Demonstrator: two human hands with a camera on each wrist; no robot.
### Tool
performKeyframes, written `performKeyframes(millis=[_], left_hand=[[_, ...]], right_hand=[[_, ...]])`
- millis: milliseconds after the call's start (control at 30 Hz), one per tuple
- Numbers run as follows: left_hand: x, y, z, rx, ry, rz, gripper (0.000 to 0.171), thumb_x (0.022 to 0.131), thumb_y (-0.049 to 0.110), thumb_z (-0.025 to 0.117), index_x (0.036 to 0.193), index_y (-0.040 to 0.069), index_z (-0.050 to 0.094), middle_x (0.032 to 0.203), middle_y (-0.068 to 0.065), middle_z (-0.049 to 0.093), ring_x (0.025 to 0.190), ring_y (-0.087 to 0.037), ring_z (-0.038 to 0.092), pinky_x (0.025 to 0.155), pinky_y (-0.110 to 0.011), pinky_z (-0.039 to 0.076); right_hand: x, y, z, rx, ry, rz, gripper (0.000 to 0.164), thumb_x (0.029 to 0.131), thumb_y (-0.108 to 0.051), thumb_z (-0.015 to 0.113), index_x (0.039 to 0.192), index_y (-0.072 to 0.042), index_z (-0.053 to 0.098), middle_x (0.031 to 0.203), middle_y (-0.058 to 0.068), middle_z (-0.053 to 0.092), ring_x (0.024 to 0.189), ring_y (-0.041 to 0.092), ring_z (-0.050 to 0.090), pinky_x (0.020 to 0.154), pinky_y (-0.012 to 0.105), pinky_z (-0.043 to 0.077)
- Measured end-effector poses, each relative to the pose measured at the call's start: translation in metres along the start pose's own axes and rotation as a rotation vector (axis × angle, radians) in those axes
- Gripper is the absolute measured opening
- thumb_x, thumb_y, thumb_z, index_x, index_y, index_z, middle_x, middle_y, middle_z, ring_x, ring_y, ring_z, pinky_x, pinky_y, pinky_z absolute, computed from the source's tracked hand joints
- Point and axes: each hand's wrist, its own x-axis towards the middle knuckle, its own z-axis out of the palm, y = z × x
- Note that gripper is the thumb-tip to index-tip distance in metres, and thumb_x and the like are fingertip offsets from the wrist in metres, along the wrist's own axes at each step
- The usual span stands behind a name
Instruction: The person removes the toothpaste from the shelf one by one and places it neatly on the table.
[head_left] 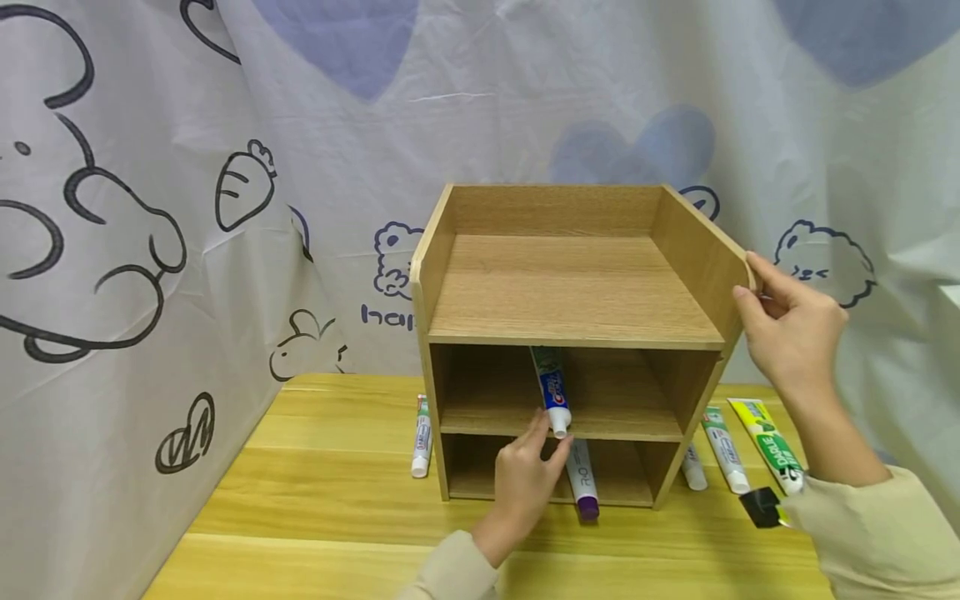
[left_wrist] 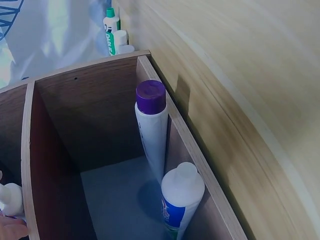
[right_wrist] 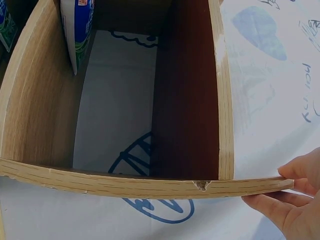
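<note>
A wooden shelf unit point(head_left: 577, 342) stands on the table. My left hand point(head_left: 525, 475) pinches the white cap end of a blue and green toothpaste tube point(head_left: 553, 387), which lies on the middle shelf with its cap at the front edge. In the left wrist view, fingertips point(left_wrist: 12, 231) show beside that cap. My right hand point(head_left: 798, 333) grips the front edge of the unit's right side panel between thumb and fingers. A white tube with a purple cap point(head_left: 583, 479) sticks out of the bottom compartment. Beside it, a white-capped tube point(left_wrist: 182, 192) shows in the left wrist view.
Left of the unit lies a toothpaste tube point(head_left: 422, 437). On its right are a partly hidden tube point(head_left: 693, 471), a green and white tube point(head_left: 724, 450) and a yellow and green tube point(head_left: 767, 442). A printed curtain point(head_left: 337, 125) hangs behind the table point(head_left: 300, 467).
</note>
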Motion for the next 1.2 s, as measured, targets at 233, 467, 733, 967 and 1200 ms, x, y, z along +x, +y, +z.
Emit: performKeyframes(millis=[233,467,733,967,1200], left_hand=[[0.000,0.001,0.000,-0.019,0.006,-0.011,0.035,0.068,0.013,0.081,0.096,-0.005,0.069,0.093,-0.021,0.070,0.077,-0.024,0.070,0.060,-0.021,0.055],[-0.001,0.000,0.000,-0.047,0.012,-0.016,0.034,0.068,0.010,0.080,0.096,-0.006,0.069,0.092,-0.022,0.070,0.078,-0.025,0.070,0.062,-0.021,0.055],[-0.004,-0.002,-0.006,-0.100,0.021,-0.018,0.032,0.068,0.006,0.079,0.096,-0.007,0.069,0.093,-0.023,0.069,0.082,-0.026,0.070,0.066,-0.021,0.056],[-0.007,-0.005,-0.011,-0.155,0.038,-0.034,0.032,0.066,0.001,0.078,0.095,-0.009,0.068,0.093,-0.025,0.068,0.083,-0.029,0.069,0.069,-0.023,0.055],[-0.010,-0.010,-0.017,-0.209,0.071,-0.051,0.032,0.064,-0.002,0.078,0.093,-0.011,0.068,0.092,-0.026,0.068,0.082,-0.031,0.069,0.068,-0.021,0.055]], right_hand=[[-0.001,0.000,0.000,-0.002,-0.008,0.008,0.038,0.085,-0.004,0.061,0.122,-0.010,0.060,0.117,0.019,0.060,0.067,-0.032,0.040,0.062,-0.004,0.040],[-0.002,-0.001,0.001,-0.017,-0.006,0.000,0.038,0.085,-0.004,0.062,0.122,-0.009,0.060,0.116,0.021,0.060,0.065,-0.033,0.038,0.061,-0.006,0.038],[-0.001,-0.003,0.001,-0.002,0.000,-0.006,0.038,0.084,-0.003,0.061,0.122,-0.008,0.060,0.116,0.022,0.060,0.066,-0.032,0.040,0.061,-0.005,0.039],[-0.001,-0.001,0.001,-0.013,-0.005,0.008,0.038,0.085,-0.004,0.061,0.122,-0.009,0.060,0.117,0.021,0.059,0.066,-0.032,0.039,0.061,-0.005,0.039],[-0.001,0.000,0.000,-0.009,-0.002,0.005,0.038,0.085,-0.003,0.061,0.122,-0.009,0.060,0.117,0.021,0.059,0.067,-0.032,0.040,0.062,-0.005,0.039]])
